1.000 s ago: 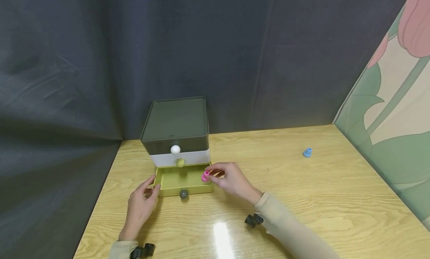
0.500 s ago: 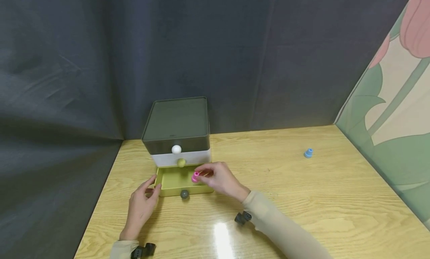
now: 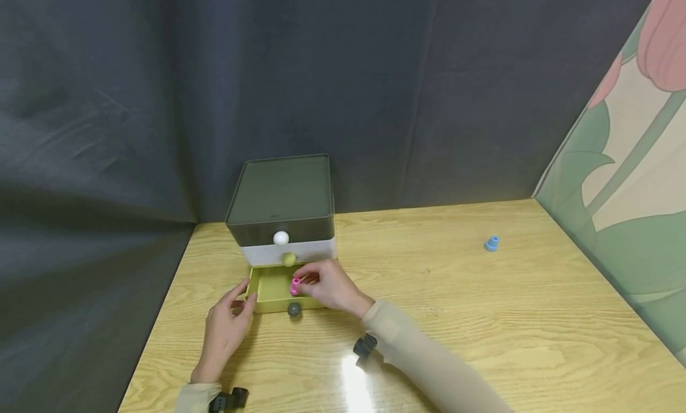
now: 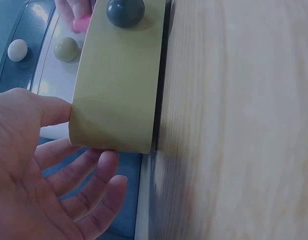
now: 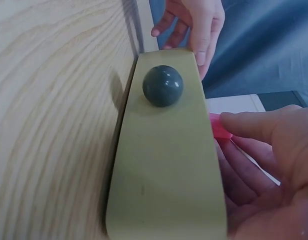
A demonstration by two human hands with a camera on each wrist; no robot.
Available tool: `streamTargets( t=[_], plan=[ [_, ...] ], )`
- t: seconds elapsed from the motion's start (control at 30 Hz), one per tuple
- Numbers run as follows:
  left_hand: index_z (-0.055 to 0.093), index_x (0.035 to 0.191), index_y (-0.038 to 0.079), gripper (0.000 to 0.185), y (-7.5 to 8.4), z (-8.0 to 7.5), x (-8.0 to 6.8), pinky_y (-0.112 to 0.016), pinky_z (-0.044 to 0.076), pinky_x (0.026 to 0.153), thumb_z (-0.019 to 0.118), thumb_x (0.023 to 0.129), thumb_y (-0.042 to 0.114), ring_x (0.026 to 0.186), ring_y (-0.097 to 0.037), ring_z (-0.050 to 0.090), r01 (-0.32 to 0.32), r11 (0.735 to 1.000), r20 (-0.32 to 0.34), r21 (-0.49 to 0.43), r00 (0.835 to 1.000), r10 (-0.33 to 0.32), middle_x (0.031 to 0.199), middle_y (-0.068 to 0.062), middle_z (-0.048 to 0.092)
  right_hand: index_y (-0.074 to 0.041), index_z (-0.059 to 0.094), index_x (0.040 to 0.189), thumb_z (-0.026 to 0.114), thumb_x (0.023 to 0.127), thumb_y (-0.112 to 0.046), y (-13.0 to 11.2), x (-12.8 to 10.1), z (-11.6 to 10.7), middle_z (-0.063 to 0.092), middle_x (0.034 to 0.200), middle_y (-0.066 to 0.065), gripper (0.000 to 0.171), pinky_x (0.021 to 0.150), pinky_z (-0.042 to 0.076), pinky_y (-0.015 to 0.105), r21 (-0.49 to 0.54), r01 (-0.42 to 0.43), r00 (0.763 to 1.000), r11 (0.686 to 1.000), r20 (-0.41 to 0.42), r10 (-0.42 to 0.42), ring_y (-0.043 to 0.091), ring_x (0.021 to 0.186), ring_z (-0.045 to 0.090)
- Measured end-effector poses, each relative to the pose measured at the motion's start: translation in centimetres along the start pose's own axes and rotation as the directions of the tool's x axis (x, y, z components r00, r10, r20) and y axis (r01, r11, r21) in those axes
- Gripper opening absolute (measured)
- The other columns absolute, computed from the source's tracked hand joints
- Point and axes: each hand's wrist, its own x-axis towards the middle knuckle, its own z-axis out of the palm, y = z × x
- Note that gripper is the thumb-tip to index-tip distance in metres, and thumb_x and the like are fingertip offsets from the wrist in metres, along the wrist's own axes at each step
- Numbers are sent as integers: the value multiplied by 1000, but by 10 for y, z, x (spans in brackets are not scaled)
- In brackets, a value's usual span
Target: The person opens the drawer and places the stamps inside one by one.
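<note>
Over the open yellow drawer [image 3: 276, 288], our right hand [image 3: 329, 288] pinches the pink piece [image 3: 295, 285] so it hangs inside, while our left hand [image 3: 225, 329], fingers relaxed, steadies the drawer's corner.

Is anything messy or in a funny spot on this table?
Nothing is spilled or broken. One small blue piece sits alone far out on the wooden table, away from the drawer box. The right hand pinches a pink piece over the open yellow drawer.
</note>
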Motion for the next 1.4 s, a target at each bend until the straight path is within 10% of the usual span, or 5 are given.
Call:
streamTargets(
  t=[0.6, 1.4],
  plan=[
    [59, 154, 11, 50, 0, 3, 2, -22, 56, 80, 65, 108, 30, 111, -29, 71, 7, 1000, -5, -12, 1000, -7, 147, -18, 65, -6, 84, 100, 82, 92, -7, 7, 24, 25, 83, 88, 3, 8, 73, 55, 16, -117, -30, 999, 993, -14, 29, 2, 77, 73],
    [60, 153, 13, 49, -2, 2, 2, -22, 56, 79, 65, 107, 29, 110, -30, 72, 18, 1000, -22, 0, 1000, -18, 147, -17, 66, -10, 85, 94, 85, 90, -9, 5, 36, 39, 83, 89, -2, 4, 80, 58, 20, -171, -81, 997, 982, -10, 81, 10, 82, 78]
  ],
)
